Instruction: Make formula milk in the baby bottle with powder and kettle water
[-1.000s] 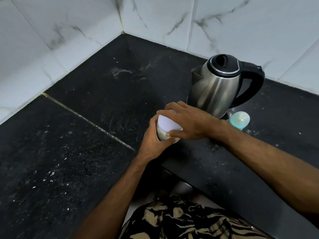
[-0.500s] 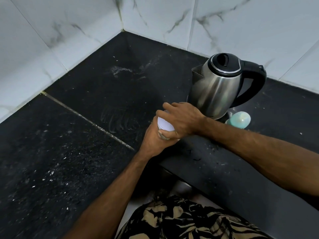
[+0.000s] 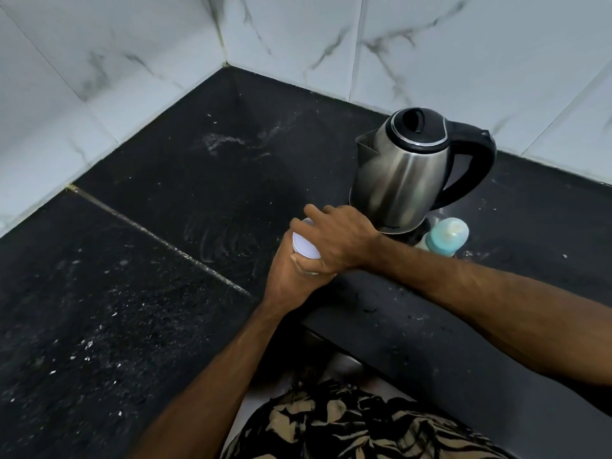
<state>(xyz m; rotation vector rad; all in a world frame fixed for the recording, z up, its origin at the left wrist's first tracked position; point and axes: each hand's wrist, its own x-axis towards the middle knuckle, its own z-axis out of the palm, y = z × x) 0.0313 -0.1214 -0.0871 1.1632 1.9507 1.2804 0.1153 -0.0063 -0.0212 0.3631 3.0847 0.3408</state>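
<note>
Both hands gripping a small white-lidded container at the black stone counter's front edge.
Left hand (image 3: 287,276) grips the white-lidded container (image 3: 305,248) from below; right hand (image 3: 334,240) clasps its lid; no writing legible.

I saw soft, even light, glare streaking the kettle (image 3: 402,173), dim shade under the counter's (image 3: 139,293) near edge, wide-angle bending at borders.

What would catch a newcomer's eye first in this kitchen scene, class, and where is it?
Both hands meet at the centre: the left hand grips a small white-lidded container from below, the right hand curls over its lid. Behind them stands a steel kettle, with a blue-capped baby bottle beside its base on the black counter.
</note>
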